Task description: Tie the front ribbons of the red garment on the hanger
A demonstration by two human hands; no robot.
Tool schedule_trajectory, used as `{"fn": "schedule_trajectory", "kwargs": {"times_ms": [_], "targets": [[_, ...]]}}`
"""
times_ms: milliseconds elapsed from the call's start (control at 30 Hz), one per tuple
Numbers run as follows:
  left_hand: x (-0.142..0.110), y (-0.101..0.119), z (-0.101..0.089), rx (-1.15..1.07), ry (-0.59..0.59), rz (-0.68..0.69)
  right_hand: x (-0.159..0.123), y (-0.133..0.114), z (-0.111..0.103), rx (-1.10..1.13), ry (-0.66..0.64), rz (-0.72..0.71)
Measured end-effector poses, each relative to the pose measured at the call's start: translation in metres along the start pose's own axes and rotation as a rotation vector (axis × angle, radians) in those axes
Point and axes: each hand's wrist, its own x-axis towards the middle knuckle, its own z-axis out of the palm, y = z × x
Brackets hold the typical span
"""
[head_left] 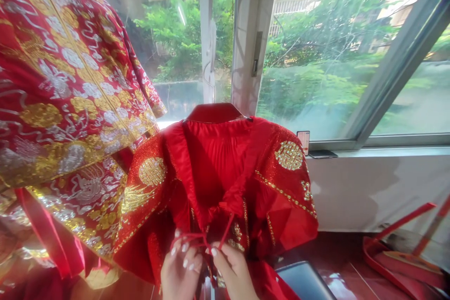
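Observation:
A red robe (218, 173) with gold embroidered emblems hangs on a red hanger (214, 112) in front of the window. Thin red tie strings (225, 229) cross at its front opening. My left hand (181, 269) pinches one string low at the front, fingers curled. My right hand (234, 267) pinches the other string just beside it. Both hands sit close together at the bottom middle of the view.
A second red garment (63, 93) with heavy gold and silver brocade hangs at the left. A window (316, 47) with a white sill (379, 152) lies behind; a small card (303, 141) and dark phone (321, 154) rest on it. A red dustpan (404, 253) stands right, a dark object (305, 281) below.

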Motion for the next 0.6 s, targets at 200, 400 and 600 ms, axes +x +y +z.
{"fn": "schedule_trajectory", "kwargs": {"times_ms": [200, 400, 600], "targets": [[-0.007, 0.046, 0.003, -0.049, -0.209, 0.262, 0.001, -0.006, -0.009, -0.02, 0.103, 0.005], [-0.018, 0.104, -0.012, 0.796, -0.226, 0.648, 0.003, -0.018, -0.016, 0.025, 0.185, 0.053], [-0.01, 0.083, -0.019, 1.785, -0.136, 0.845, 0.002, -0.012, -0.006, 0.015, 0.129, 0.037]]}}
